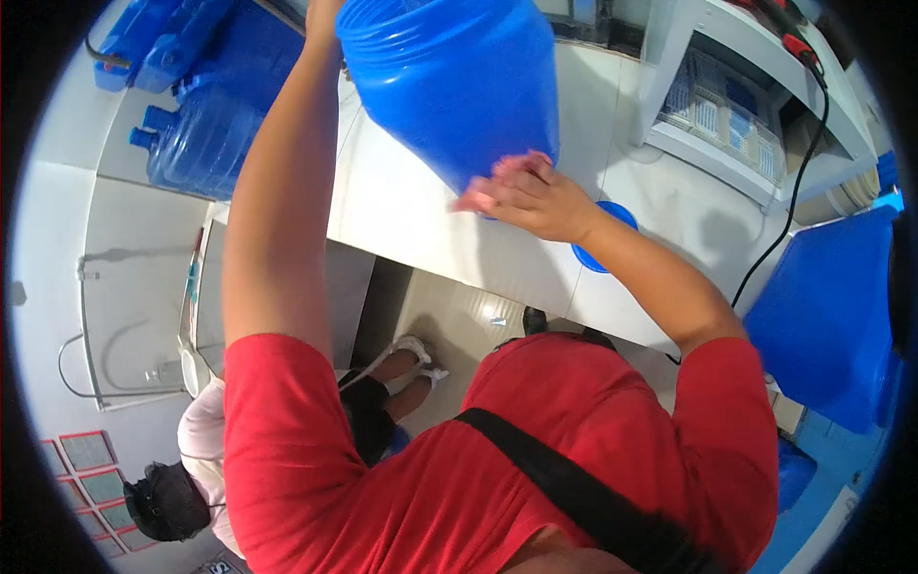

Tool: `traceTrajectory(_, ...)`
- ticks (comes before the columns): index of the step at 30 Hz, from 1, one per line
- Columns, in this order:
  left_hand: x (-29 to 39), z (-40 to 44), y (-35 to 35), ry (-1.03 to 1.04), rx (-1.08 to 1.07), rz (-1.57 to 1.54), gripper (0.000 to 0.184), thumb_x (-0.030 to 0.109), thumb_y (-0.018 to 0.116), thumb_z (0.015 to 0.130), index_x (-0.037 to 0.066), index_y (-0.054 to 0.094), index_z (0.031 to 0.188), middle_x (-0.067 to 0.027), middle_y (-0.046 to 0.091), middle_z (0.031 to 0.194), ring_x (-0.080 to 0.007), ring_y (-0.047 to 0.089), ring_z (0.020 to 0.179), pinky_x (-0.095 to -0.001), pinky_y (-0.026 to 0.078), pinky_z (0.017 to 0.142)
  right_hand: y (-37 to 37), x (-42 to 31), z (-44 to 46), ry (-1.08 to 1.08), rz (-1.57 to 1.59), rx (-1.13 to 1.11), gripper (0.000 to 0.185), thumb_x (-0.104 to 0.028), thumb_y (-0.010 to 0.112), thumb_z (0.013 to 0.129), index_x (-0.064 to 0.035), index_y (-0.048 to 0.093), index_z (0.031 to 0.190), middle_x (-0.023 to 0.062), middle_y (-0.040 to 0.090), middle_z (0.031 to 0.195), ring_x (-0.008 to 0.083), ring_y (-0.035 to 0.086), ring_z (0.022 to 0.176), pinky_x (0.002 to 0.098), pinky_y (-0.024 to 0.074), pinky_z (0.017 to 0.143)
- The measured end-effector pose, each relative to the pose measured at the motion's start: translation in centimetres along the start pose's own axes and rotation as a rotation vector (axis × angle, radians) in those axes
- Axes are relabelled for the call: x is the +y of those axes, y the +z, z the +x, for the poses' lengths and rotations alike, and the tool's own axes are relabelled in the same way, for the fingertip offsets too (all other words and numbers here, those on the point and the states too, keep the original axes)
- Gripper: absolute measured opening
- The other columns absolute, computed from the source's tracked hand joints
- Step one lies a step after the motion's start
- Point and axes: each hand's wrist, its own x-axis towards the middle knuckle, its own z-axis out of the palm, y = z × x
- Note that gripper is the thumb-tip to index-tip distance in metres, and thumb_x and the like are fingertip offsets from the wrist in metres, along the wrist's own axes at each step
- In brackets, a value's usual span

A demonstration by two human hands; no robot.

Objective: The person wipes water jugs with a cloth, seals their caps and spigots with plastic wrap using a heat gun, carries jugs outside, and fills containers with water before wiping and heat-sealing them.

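A large blue plastic container with a wide threaded mouth leans over the white counter, its mouth toward the upper left. My right hand is at its lower end, fingers curled around a crumpled pink cloth that is partly blurred. My left arm stretches up along the container's left side; the hand itself is cut off at the top edge. Under my right wrist, a round blue lid lies on the counter.
Clear blue water bottles and blue jugs stand at the upper left. A white cabinet sits on the right, with a black cable hanging past it. Further right is a blue bin. Another person is at the lower left.
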Motion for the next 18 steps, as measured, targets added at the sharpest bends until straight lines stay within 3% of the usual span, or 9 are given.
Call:
traceTrajectory(1, -0.4, 0.1, 0.0, -0.005, -0.005, -0.016, 0.068, 0.054, 0.030, 0.104, -0.006, 0.061, 0.115, -0.0283, 0.068, 0.106, -0.0392, 0.066, 0.103, -0.0460, 0.050, 0.091, 0.2, -0.5, -1.4, 0.007, -0.016, -0.001, 0.030, -0.026, 0.061, 0.091, -0.0271, 0.063, 0.121, 0.0093, 0.031, 0.159, 0.0431, 0.034, 0.141, 0.0594, 0.0249, 0.116)
traceTrajectory(3, -0.7, 0.3, -0.1, -0.016, -0.010, -0.049, 0.068, 0.054, 0.030, 0.104, -0.006, 0.061, 0.115, -0.0279, 0.068, 0.106, -0.0385, 0.066, 0.103, -0.0454, 0.050, 0.091, -0.4, -0.7, -3.3, 0.512, 0.089, 0.018, 0.031, -0.020, 0.055, 0.097, -0.0148, 0.058, 0.127, 0.0203, 0.039, 0.151, 0.0384, 0.034, 0.143, 0.0543, 0.0331, 0.113)
traceTrajectory(4, -1.4, 0.5, 0.0, -0.021, -0.013, -0.067, 0.068, 0.054, 0.030, 0.104, -0.006, 0.060, 0.116, -0.0276, 0.068, 0.106, -0.0382, 0.066, 0.102, -0.0451, 0.050, 0.090, -0.6, 0.0, -0.9, 0.708, 0.334, 0.274, 0.042, -0.012, 0.055, 0.096, -0.0109, 0.049, 0.137, 0.0236, 0.044, 0.143, 0.0299, 0.049, 0.109, 0.0492, 0.0406, 0.106)
traceTrajectory(6, -1.5, 0.5, 0.1, -0.027, -0.026, -0.092, 0.068, 0.054, 0.031, 0.104, -0.006, 0.060, 0.116, -0.0272, 0.068, 0.105, -0.0375, 0.067, 0.102, -0.0445, 0.051, 0.090, -3.6, 2.7, 6.4, 0.995, 0.769, 0.629, 0.047, -0.005, 0.050, 0.097, -0.0031, 0.044, 0.143, 0.0245, 0.054, 0.129, 0.0187, 0.062, 0.065, 0.0407, 0.0500, 0.093)
traceTrajectory(8, -1.6, 0.6, 0.3, -0.033, -0.028, -0.116, 0.067, 0.054, 0.031, 0.104, -0.006, 0.060, 0.117, -0.0267, 0.068, 0.105, -0.0368, 0.067, 0.102, -0.0439, 0.051, 0.089, -6.7, 7.7, 9.8, 1.062, 0.975, 0.665, 0.038, -0.014, 0.047, 0.101, 0.0002, 0.052, 0.136, 0.0189, 0.062, 0.114, 0.0166, 0.060, 0.061, 0.0349, 0.0521, 0.085)
traceTrajectory(12, -1.9, 0.5, 0.6, -0.047, -0.029, -0.149, 0.067, 0.054, 0.033, 0.105, -0.006, 0.059, 0.118, -0.0258, 0.069, 0.104, -0.0355, 0.067, 0.101, -0.0426, 0.051, 0.088, 2.9, 12.1, 5.0, 1.436, 1.545, 0.218, 0.068, -0.060, 0.040, 0.100, -0.0042, 0.060, 0.132, 0.0124, 0.070, 0.109, 0.0208, 0.064, 0.098, 0.0357, 0.0491, 0.087)
traceTrajectory(14, -1.6, 0.7, 0.7, -0.054, -0.021, -0.164, 0.067, 0.054, 0.033, 0.105, -0.006, 0.059, 0.118, -0.0254, 0.069, 0.104, -0.0348, 0.067, 0.100, -0.0420, 0.052, 0.087, -0.4, 7.6, 4.5, 1.873, 1.739, 0.253, 0.062, -0.055, 0.040, 0.102, -0.0053, 0.058, 0.135, 0.0132, 0.065, 0.125, 0.0197, 0.061, 0.110, 0.0375, 0.0478, 0.094)
traceTrajectory(16, -1.5, 1.0, 0.6, -0.068, -0.015, -0.175, 0.067, 0.055, 0.034, 0.105, -0.006, 0.058, 0.119, -0.0249, 0.069, 0.104, -0.0341, 0.068, 0.100, -0.0414, 0.052, 0.087, 1.4, 5.1, 2.4, 1.638, 1.680, 0.604, 0.051, -0.042, 0.041, 0.106, -0.0049, 0.055, 0.138, 0.0125, 0.057, 0.138, 0.0197, 0.059, 0.113, 0.0352, 0.0457, 0.099)
traceTrajectory(18, -1.7, 1.1, 0.7, -0.078, -0.017, -0.185, 0.067, 0.055, 0.034, 0.105, -0.006, 0.058, 0.119, -0.0245, 0.069, 0.103, -0.0335, 0.068, 0.099, -0.0408, 0.052, 0.086, -4.2, 5.7, 6.5, 1.417, 1.504, 0.649, 0.044, -0.032, 0.043, 0.107, -0.0037, 0.054, 0.138, 0.0112, 0.054, 0.140, 0.0179, 0.060, 0.111, 0.0312, 0.0470, 0.096)
